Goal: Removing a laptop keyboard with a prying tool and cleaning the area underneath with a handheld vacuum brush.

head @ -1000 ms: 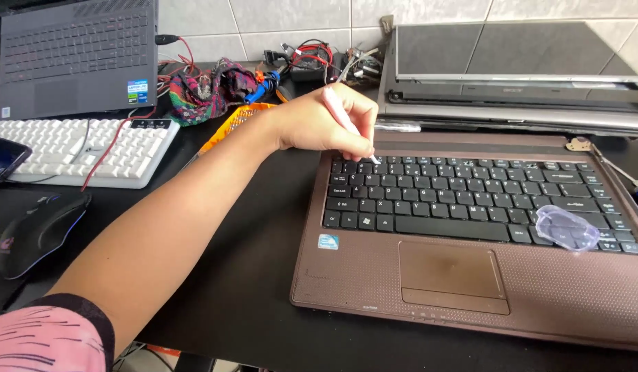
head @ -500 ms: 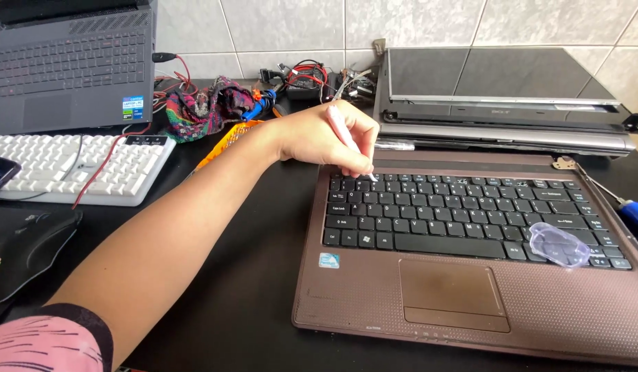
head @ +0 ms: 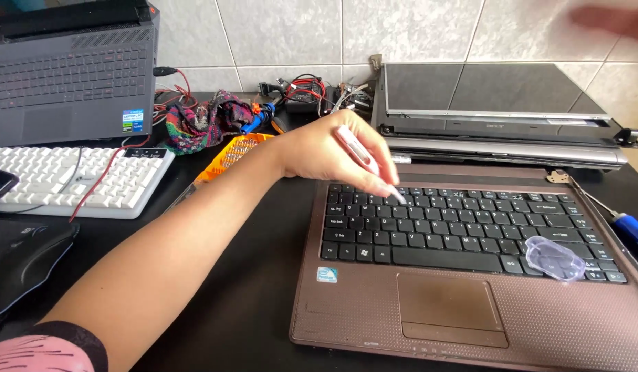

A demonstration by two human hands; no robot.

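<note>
The left hand (head: pixel 332 155) has slid a little down the keyboard since a moment ago. It grips a slim white tool (head: pixel 369 164) like a pen, tip angled to five o'clock onto the upper-left keys of the brown laptop (head: pixel 463 275), as if to pry. A clear plastic cap (head: pixel 554 257) lies at three o'clock. The right hand is out of view.

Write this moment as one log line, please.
left hand: holds white tool | tip: on keyboard top row | right hand: blurred, raised
</note>
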